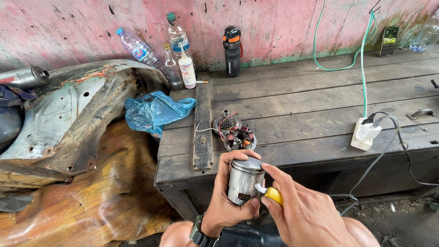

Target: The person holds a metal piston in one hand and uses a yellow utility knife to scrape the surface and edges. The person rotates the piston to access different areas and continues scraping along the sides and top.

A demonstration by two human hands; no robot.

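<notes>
Fingers (228, 183) of our left hand (226, 206) are clamping the piston (244, 180) while our right hand (302, 212) is pinching a yellow tube (273, 195) at its four o'clock, so a careless squeeze could be smearing our grip and letting it slip.

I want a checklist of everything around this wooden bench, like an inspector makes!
Surface: worn plank bench, a loose board lying on it.
Job's things: metal piston; yellow-handled tool touching its side.
Clutter: stator coil, plastic bottles, black flask, blue bag, phone.
Hands: left hand grips the piston; right hand holds the tool.
Cables: green cord to white power strip; grey leads hanging off the bench.
Surroundings: pink wall, scooter body shell.
</notes>
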